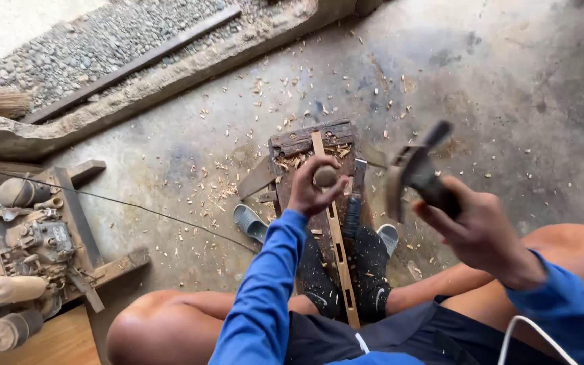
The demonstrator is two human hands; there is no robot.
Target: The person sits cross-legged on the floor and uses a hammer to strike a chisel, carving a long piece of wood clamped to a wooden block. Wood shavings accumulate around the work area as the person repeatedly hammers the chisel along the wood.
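My left hand (312,190) is closed around the round wooden handle of a chisel (325,176), held upright over a long pale wooden strip (337,236). The strip has several slots cut along it and lies on a dark wooden block (299,143) between my socked feet. Raised to the right, my right hand (478,230) grips a hammer (410,169), blurred, its head above and right of the chisel handle. Both sleeves are blue.
Wood chips litter the concrete floor (495,88). A grey slipper (249,223) lies left of the block. At the left stands a wooden frame (79,223) with a small machine (38,240) and turned wooden pieces. A thin cable (136,206) crosses the floor. Gravel and a broom are at the upper left.
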